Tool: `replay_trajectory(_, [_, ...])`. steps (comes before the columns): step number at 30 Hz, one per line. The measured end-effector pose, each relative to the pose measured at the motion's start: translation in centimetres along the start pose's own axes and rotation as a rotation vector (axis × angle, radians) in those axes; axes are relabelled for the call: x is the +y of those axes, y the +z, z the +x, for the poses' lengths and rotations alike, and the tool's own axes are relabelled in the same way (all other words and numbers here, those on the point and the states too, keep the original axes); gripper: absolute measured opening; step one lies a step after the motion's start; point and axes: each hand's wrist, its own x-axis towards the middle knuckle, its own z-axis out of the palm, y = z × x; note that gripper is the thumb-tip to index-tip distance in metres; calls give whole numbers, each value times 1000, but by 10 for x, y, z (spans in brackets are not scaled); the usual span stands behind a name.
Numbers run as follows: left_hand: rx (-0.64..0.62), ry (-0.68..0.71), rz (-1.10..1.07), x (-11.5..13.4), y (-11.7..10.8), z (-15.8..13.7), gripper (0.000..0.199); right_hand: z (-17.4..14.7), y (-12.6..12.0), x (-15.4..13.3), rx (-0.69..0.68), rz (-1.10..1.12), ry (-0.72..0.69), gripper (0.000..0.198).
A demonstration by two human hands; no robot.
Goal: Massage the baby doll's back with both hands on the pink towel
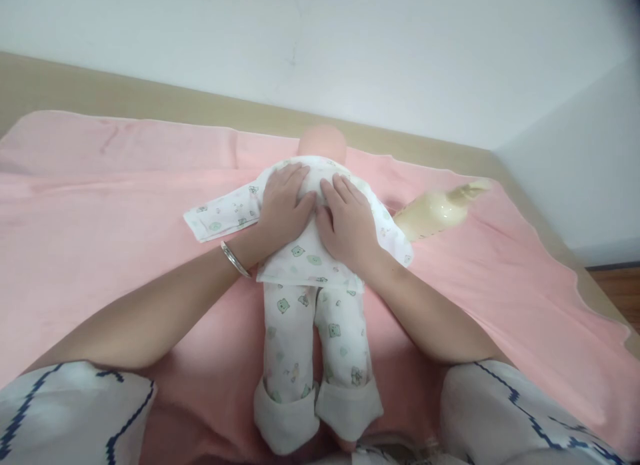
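Note:
A baby doll (315,265) in white printed clothes lies on its front on a pink blanket (150,205), its bare head (323,142) pointing to the far edge. My left hand (285,201) rests flat on the left side of its upper back, fingers extended and a silver bracelet at the wrist. Beside it, my right hand (347,221) lies flat on the right side of the back, thumb near my left thumb. Neither hand grips anything. One sleeve (223,211) stretches out to the left, and the trouser cuffs (285,418) are turned up near me.
A pale yellow, glossy, bottle-like object (435,211) lies on the blanket right of the doll. Beneath the blanket is a tan surface (150,88) that meets a white wall (350,58). Brown wood (617,285) shows at the far right.

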Motion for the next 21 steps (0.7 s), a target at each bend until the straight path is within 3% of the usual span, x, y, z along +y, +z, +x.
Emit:
replay_trajectory(16, [8, -2, 10, 0, 1, 0, 54, 1, -2, -1, -40, -10, 9, 52])
replay_trajectory(21, [15, 2, 5, -1, 1, -1, 51, 1, 0, 0, 4, -1, -1, 51])
